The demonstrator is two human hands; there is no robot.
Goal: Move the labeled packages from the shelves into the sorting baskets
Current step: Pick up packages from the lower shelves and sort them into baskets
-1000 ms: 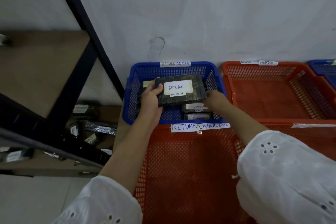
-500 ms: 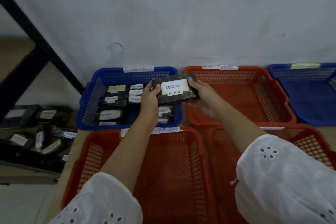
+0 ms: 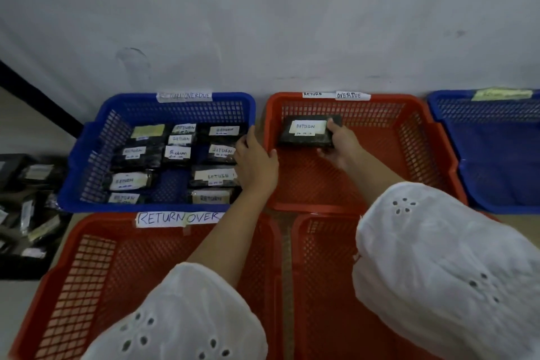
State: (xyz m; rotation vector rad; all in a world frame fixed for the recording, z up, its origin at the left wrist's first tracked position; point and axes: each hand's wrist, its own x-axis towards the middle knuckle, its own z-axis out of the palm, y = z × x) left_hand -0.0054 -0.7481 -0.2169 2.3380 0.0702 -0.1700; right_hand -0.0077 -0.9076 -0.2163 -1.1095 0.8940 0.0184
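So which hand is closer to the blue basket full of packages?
Left. The left hand is at the right rim of the blue basket. The right hand is farther away, inside the orange basket next to it, holding a package labelled RETURN.

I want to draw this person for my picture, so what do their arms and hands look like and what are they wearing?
The left hand and right hand are bare: no gloves, rings or watch show. Both forearms are bare too. Higher up are loose white fabric sleeves, puffy, with little clusters of round punched holes like tiny flowers.
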